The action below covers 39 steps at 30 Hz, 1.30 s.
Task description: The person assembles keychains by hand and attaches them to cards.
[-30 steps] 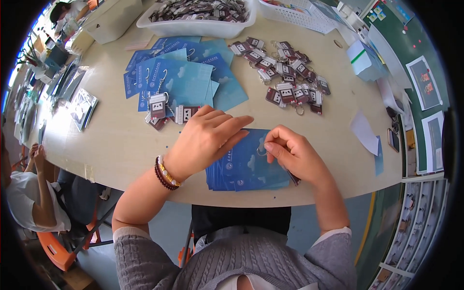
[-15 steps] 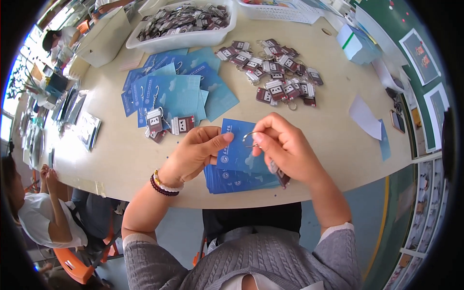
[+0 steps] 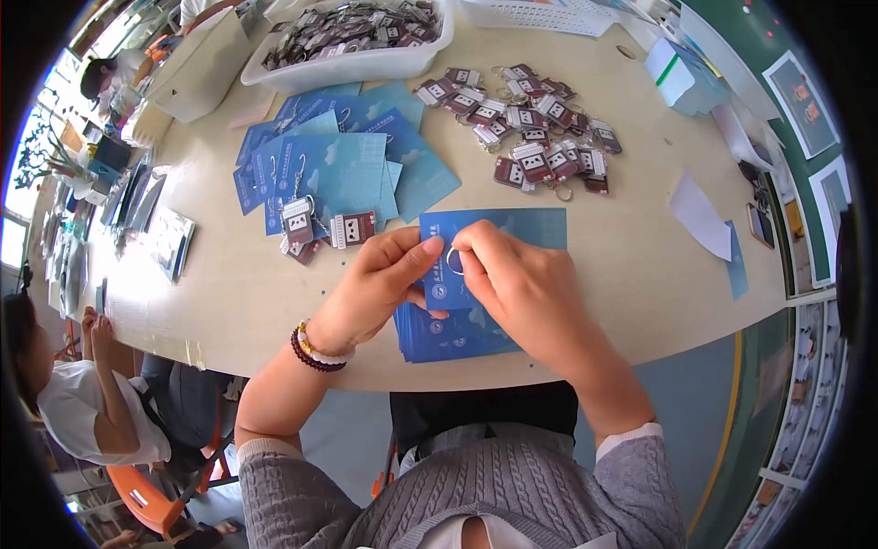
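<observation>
My left hand (image 3: 380, 282) pinches the left edge of a blue printed card (image 3: 549, 229), thumb on top. Between thumb and forefinger, my right hand (image 3: 530, 293) grips a metal key ring (image 3: 451, 262), which lies against the card's left part; whether it passes through the card cannot be seen. That hand hides whatever hangs from the ring. Beneath the card lies a stack of similar blue cards (image 3: 457, 346) at the table's near edge. Farther left, cards (image 3: 343, 169) with hooks and chains overlap in a pile, with brown-and-white keychains (image 3: 352, 229) at their near side.
Loose keychains (image 3: 529, 119) are heaped beyond my hands. A white bin (image 3: 366, 69) at the back holds many more. A cream box (image 3: 201, 73) stands back left, a light blue box (image 3: 681, 78) back right. White paper (image 3: 700, 215) and a phone (image 3: 759, 226) lie right. A person (image 3: 87, 403) sits left.
My right hand has shifted left and turned over the card, bringing the ring closer to the card's left edge. The keychain seen dangling under that hand is now hidden.
</observation>
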Motion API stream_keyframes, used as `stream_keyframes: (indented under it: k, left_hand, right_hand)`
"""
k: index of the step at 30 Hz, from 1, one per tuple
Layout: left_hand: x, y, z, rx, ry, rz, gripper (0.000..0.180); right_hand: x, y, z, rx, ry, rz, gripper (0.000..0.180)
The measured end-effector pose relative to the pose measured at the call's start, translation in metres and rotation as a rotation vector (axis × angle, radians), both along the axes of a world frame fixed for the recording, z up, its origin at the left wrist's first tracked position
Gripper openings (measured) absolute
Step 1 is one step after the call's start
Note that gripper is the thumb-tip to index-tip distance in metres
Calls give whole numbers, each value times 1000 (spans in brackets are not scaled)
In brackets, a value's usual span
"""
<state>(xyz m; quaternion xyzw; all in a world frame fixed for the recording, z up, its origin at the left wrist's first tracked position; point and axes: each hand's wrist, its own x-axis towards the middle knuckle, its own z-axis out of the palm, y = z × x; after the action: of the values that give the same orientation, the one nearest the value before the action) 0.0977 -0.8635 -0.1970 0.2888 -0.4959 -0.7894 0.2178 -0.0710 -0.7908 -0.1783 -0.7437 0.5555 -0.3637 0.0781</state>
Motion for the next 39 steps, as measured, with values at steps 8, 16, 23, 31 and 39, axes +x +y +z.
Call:
stream_keyframes:
  k: [8,16,23,31,39]
  left_hand:
    - [-1,-4,7,-138,-105,37,28]
    - [36,-66,39,-798,-450,352,20]
    - [73,-124,51,-2097,-999,711,30]
    - [26,9,14,-1275,-796,-98,63]
    - [3,-13,-26,-803,-337,-10,44]
  right_hand:
    - [-14,0,-4,68,4,13,12]
    - [-57,-1,13,313,-185,-21,23]
    - [-135,-33,-10,278,484,-104,8]
    - [-140,-53,-22,243,624,6,12]
    - [-196,-13,-9,176,-182,-39,11]
